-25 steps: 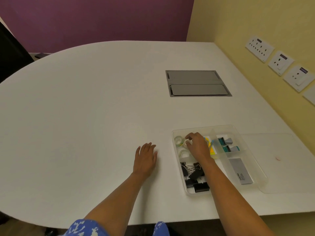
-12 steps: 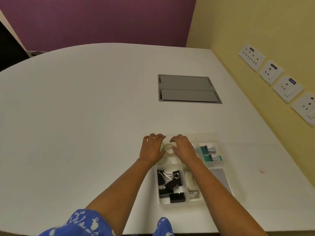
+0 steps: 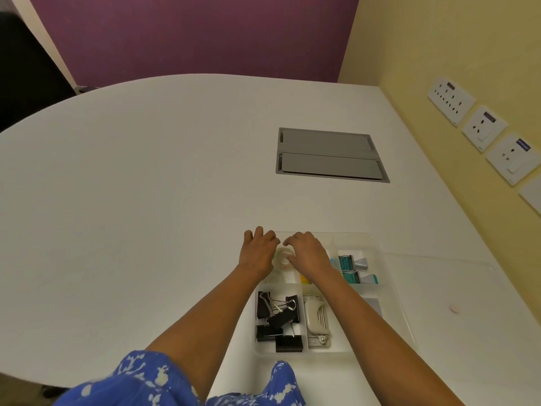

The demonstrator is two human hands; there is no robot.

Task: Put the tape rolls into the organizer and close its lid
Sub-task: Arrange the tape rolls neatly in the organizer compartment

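Organizer holds tape roll, binder clips, between both hands.

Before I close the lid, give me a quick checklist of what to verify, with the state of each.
1. Tape roll in the organizer: ok, it sits in the far-left compartment between both hands.
2. Other tape rolls in: cannot tell, the hands cover that compartment.
3. Left hand and right hand out of the organizer: not ok, both are over it.
4. Nothing sticking above the rim: cannot tell; the binder clips are piled.
5. Lid free to swing: ok, it lies open and flat on the right, bare.
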